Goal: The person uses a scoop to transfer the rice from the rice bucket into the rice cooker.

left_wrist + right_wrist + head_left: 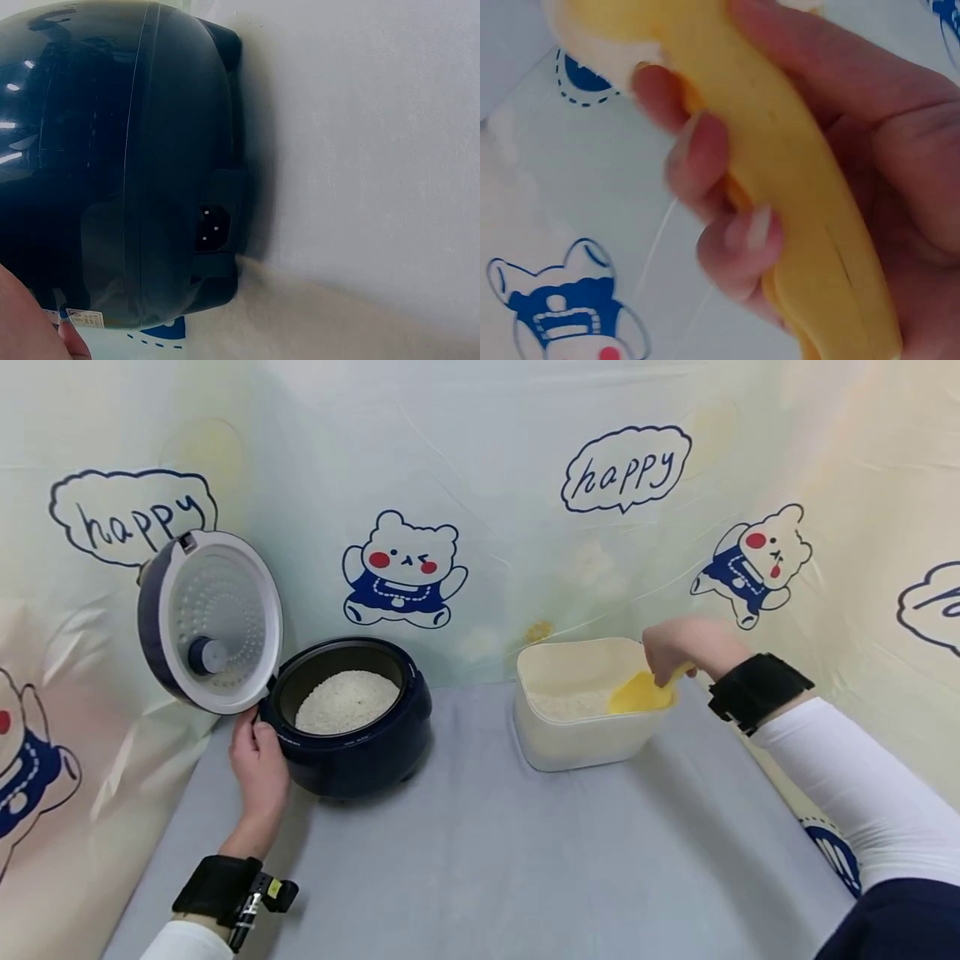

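At the left stands a dark blue rice cooker (360, 768), its lid (225, 602) raised and white rice (348, 702) heaped inside. My left hand (258, 772) grips the cooker at its hinge side, just below the raised lid; in the left wrist view only part of this hand shows, against the cooker's glossy body (67, 187). My right hand (693, 647) holds a yellow scoop (641, 693) inside a cream plastic tub (585, 743) with rice in it. In the right wrist view, its fingers curl round the scoop's handle (802, 180).
A grey cloth covers the table (480, 860). Behind it hangs a pale curtain (510, 585) printed with bears and the word "happy". The cooker's power socket (214, 229) faces the left wrist camera, with no plug in it.
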A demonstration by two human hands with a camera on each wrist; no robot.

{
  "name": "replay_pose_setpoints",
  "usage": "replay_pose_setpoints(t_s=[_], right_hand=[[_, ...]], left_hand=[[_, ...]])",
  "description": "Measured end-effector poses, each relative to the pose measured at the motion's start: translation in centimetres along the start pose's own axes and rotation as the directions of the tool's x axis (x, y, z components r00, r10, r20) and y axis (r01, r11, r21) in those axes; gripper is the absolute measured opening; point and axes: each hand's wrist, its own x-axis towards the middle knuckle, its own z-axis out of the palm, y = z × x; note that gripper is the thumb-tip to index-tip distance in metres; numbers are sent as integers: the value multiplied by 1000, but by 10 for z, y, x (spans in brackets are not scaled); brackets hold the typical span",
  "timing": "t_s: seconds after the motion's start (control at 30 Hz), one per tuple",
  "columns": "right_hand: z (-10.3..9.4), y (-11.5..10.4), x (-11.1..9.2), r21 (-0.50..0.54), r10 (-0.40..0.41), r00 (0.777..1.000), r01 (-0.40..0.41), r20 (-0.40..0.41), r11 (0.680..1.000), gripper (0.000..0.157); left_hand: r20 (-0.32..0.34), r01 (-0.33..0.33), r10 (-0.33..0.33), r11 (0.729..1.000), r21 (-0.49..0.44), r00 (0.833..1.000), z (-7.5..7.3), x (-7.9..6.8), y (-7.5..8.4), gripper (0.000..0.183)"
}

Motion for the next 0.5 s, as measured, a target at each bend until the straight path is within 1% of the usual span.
replay_pose_setpoints(t_s=[0.1,0.2,0.27,0.33,0.5], right_hand=[[0,-12,4,-6,42,999,-42,9,999,21],[4,-15,10,-17,42,999,-41,24,999,19],[8,-13,16,-34,31,999,-30,41,999,17],[14,-9,22,-29,14,998,-12,56,999,17],[28,-1,32,52,-44,996,39,83,998,20]], left_hand=[[-16,-1,1,1000,-4,1000,-3,2,2,48],[-9,-2,2,1000,4,1000,-4,2,2,49],[1,0,0,1000,7,1000,-3,2,2,49],[7,0,0,1000,6,1000,-2,2,1,49],[6,13,-13,1000,-7,1000,0,0,1,49]])
